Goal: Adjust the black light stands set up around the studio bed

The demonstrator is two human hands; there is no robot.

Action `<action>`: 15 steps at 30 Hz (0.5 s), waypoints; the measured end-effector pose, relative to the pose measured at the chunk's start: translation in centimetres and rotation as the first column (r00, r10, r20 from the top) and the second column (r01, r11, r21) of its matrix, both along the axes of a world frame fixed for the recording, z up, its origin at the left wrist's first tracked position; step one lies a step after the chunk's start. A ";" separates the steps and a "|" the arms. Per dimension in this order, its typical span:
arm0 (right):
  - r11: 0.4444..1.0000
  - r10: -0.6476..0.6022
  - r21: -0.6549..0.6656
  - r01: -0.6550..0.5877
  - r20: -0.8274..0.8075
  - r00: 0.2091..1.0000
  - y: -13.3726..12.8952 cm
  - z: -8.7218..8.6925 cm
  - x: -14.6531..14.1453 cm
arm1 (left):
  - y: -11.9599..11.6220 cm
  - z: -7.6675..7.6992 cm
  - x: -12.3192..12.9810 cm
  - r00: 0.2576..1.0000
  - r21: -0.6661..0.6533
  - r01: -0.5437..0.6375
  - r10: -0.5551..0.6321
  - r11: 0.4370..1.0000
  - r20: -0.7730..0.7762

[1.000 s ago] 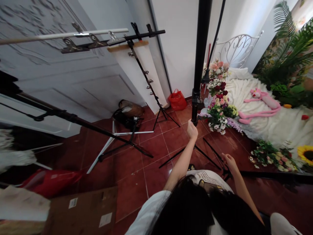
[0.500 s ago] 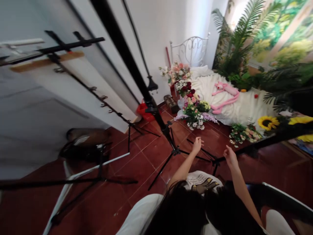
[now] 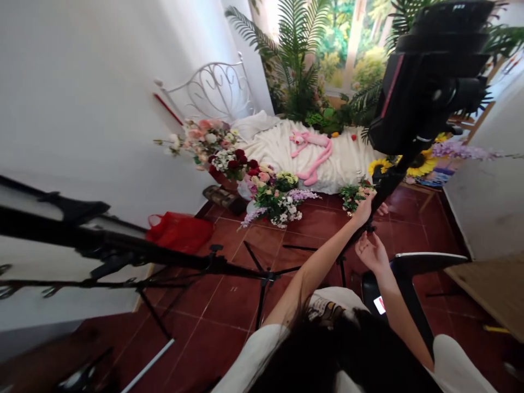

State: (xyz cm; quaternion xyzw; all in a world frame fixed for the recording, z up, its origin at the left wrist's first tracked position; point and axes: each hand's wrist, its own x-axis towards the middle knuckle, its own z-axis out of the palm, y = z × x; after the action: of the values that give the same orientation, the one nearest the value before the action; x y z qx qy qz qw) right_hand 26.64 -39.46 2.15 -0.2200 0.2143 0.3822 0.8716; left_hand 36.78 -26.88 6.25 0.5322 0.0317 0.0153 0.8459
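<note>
A black light stand (image 3: 387, 188) leans up to the right, bearing a boxy black studio light head (image 3: 426, 87). My left hand (image 3: 363, 212) is closed around its pole, the fingertips showing on the far side. Just below, my right hand (image 3: 371, 252) has its fingers bent up around a small black knob (image 3: 370, 228) on the pole. The fingertips there are partly hidden by the knob and the pole.
A second black stand (image 3: 164, 251) slants across the left, its tripod legs on the red tiles. A black chair (image 3: 405, 273) with a phone (image 3: 380, 305) is at right. Ahead are flower bouquets (image 3: 270, 194) and a cream-draped bed (image 3: 270, 150) with a pink plush toy (image 3: 313, 142).
Both hands were raised apart with nothing in them. Now they are at the light stand, left around the pole, right at the knob. My view has swung to the right.
</note>
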 end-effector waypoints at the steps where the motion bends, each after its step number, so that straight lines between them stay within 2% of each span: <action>1: 0.999 0.002 0.040 0.000 -0.042 0.999 -0.1 0.3 -0.1 | -0.3 0.1 -0.1 1.000 0.015 0.009 -0.008 1.000 -0.015; 9: 0.947 0.063 0.322 0.000 -0.183 0.981 0.5 1.3 0.3 | -0.1 0.5 -1.3 0.998 0.096 -0.011 0.017 0.995 -0.065; 12: 0.920 0.089 0.392 -0.027 -0.141 0.986 0.7 1.2 0.6 | -0.3 0.4 -1.5 0.995 0.080 -0.018 0.025 0.997 -0.092; 15: 0.914 0.125 0.396 -0.086 -0.075 0.989 0.6 1.2 0.9 | -0.5 0.2 -1.6 0.996 0.070 -0.054 0.059 0.996 -0.065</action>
State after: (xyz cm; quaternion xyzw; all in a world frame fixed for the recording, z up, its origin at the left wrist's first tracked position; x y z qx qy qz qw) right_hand 27.50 -38.87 3.33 -0.0332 0.1641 0.4742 0.8644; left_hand 35.16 -27.42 6.49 0.5596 0.0746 0.0224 0.8251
